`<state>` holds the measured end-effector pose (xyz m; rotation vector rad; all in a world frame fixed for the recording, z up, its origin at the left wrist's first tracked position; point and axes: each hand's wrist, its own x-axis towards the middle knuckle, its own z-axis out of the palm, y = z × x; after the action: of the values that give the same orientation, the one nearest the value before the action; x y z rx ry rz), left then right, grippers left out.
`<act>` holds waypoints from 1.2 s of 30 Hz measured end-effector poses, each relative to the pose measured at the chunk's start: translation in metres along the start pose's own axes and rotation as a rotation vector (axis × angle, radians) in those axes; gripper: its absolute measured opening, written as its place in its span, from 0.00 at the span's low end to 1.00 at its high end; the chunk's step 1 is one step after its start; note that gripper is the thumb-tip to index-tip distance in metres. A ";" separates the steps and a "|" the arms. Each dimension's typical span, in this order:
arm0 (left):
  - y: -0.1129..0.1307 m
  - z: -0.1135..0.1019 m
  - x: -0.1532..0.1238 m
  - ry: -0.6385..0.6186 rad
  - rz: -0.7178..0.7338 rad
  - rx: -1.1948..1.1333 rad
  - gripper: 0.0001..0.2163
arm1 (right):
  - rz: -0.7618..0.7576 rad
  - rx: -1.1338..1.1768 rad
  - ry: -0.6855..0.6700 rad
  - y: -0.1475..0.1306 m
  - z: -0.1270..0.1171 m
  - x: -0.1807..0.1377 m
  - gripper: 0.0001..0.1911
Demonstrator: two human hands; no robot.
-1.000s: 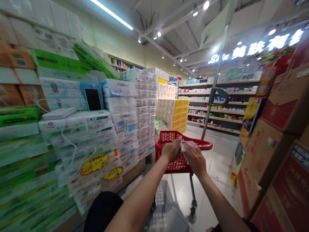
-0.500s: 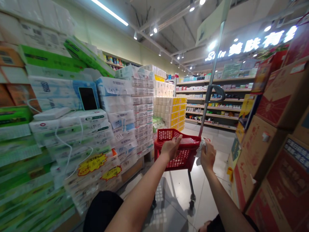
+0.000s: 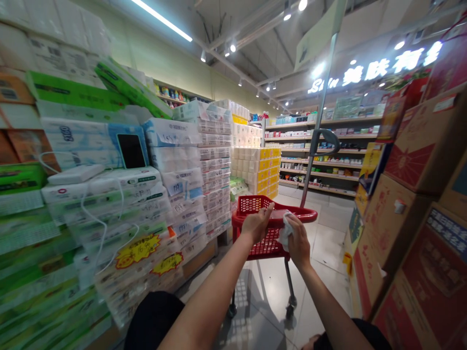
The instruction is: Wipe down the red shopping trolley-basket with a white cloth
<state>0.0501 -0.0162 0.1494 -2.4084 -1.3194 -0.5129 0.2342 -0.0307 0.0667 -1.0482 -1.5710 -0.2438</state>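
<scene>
A small red shopping cart [image 3: 268, 243] with a perforated plastic basket stands in front of me on grey legs with castors. My left hand [image 3: 257, 226] is wrapped round the left part of its red handle, thumb pointing up. In my right hand [image 3: 299, 243] is a crumpled white cloth or tissue [image 3: 286, 228], pressed against the middle of the handle. The handle's right end [image 3: 310, 215] is uncovered. A metal pole [image 3: 317, 116] with a grey loop grip rises from the cart's right side and carries a pale flag. The inside of the basket is mostly hidden.
Stacks of wrapped tissue packs [image 3: 182, 160] line the left side, with a phone [image 3: 131, 150] and a white power bank [image 3: 76, 173] with cables on them. Cardboard cartons [image 3: 386, 218] are piled at the right. Stocked shelves [image 3: 314, 146] stand behind; tiled floor [image 3: 324, 291] runs between.
My right hand with the white cloth has slid left along the handle, from its right end to the middle. My left hand keeps its hold on the handle.
</scene>
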 end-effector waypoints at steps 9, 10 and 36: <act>0.008 0.000 0.002 -0.021 0.008 0.032 0.44 | 0.150 0.009 0.316 0.039 -0.017 0.024 0.21; 0.009 0.001 0.003 -0.019 0.005 0.038 0.44 | 0.172 0.003 0.336 0.032 -0.013 0.023 0.21; 0.034 -0.005 0.007 -0.087 -0.103 -0.007 0.44 | -0.091 -0.076 -0.121 -0.041 -0.004 0.016 0.23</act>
<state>0.0821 -0.0310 0.1522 -2.4025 -1.4865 -0.4444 0.2082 -0.0494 0.0974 -1.0684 -1.7325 -0.3091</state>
